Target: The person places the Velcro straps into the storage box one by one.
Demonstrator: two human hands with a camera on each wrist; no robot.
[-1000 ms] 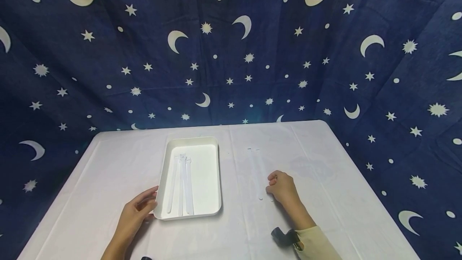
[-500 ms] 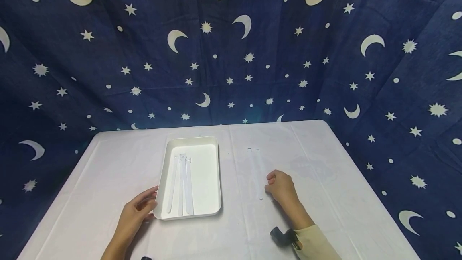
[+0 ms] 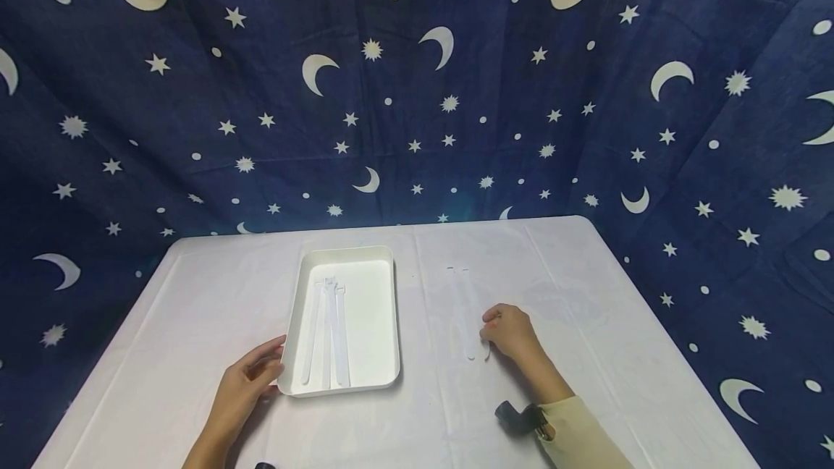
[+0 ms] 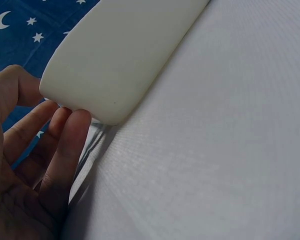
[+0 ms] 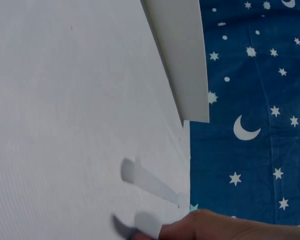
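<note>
My left hand [image 3: 237,389] holds the left side of a white rectangular tray [image 3: 371,317] near its front corner. In the left wrist view its fingertips meet the tray wall [image 4: 105,65]. Several thin white straps [image 3: 327,339] with wider heads lie lengthwise in the tray's left half. To the right of the tray, my right hand [image 3: 511,331] pinches the near part of another white strap [image 3: 486,353], whose end bends below the fingers; most of it cannot be seen. Just left of that hand, a similar strap [image 3: 468,324] lies on the tablecloth.
A white cloth [image 3: 417,425] covers the table. Dark blue fabric [image 3: 404,93] with moons and stars hangs behind and at both sides. A black wrist camera [image 3: 517,418] sits at the cuff of the right sleeve [image 3: 580,433].
My right hand has risen slightly, and the curved strap end now shows beneath its fingers. The left hand, the tray and the straps in it have stayed where they were.
</note>
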